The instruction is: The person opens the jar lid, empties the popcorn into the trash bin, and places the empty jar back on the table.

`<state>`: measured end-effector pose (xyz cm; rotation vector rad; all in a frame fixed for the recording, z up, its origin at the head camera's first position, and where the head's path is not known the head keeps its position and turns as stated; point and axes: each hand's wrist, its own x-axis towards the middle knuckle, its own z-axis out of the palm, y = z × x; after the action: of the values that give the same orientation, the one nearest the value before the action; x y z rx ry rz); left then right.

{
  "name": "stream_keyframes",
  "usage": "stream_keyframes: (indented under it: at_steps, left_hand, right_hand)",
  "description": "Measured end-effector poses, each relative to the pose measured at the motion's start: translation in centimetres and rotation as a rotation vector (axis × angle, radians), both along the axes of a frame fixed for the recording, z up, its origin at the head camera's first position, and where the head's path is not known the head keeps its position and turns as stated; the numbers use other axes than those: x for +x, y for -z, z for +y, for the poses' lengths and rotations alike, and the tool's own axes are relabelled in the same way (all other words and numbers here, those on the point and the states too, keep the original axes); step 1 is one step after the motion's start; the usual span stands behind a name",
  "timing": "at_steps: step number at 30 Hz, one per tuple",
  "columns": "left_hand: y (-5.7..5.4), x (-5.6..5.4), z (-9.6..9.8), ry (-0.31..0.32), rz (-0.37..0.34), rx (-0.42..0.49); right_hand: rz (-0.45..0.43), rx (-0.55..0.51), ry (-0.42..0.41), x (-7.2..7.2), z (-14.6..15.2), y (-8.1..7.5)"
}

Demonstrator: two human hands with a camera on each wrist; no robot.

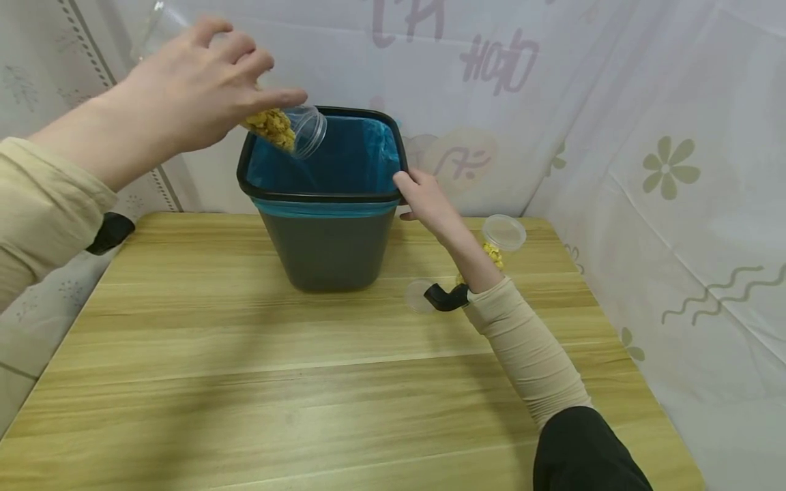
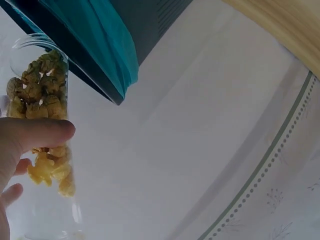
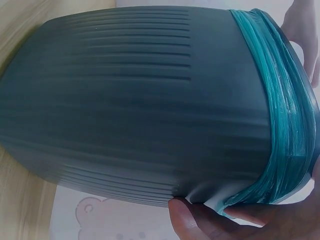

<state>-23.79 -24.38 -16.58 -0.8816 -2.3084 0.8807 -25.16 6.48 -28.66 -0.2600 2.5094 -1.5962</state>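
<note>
My left hand [image 1: 196,88] grips a clear plastic jar [image 1: 310,133] from above, tilted so its mouth points down over the bin. Yellow popcorn [image 1: 273,128] lies along the inside of the jar, and in the left wrist view the popcorn [image 2: 45,92] fills it towards the mouth, with my thumb across the side. Below stands a dark grey trash bin [image 1: 325,252], lined with a blue-green bag [image 1: 328,209] under a black rim. My right hand [image 1: 430,199] holds the bin's right rim; in the right wrist view its fingers [image 3: 185,220] curl below the rim.
A second clear jar [image 1: 505,232] with popcorn stands at the table's back right, partly hidden by my right forearm. Beside it a clear round lid [image 1: 419,296] lies flat on the wooden table [image 1: 295,409]. White printed cloth [image 1: 614,109] hangs behind and at both sides.
</note>
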Motion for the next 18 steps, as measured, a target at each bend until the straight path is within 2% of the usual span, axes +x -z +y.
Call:
stream_keyframes:
  at_steps: [7,18]
  left_hand:
    - [0.0,0.3,0.6,0.021,0.059,-0.095]
    - [-0.1,0.2,1.3,0.043,0.098,-0.147]
  right_hand:
    - [0.005,0.012,0.003,-0.1,0.0,0.1]
    - [-0.001,0.013,0.004,-0.1,-0.1,0.2]
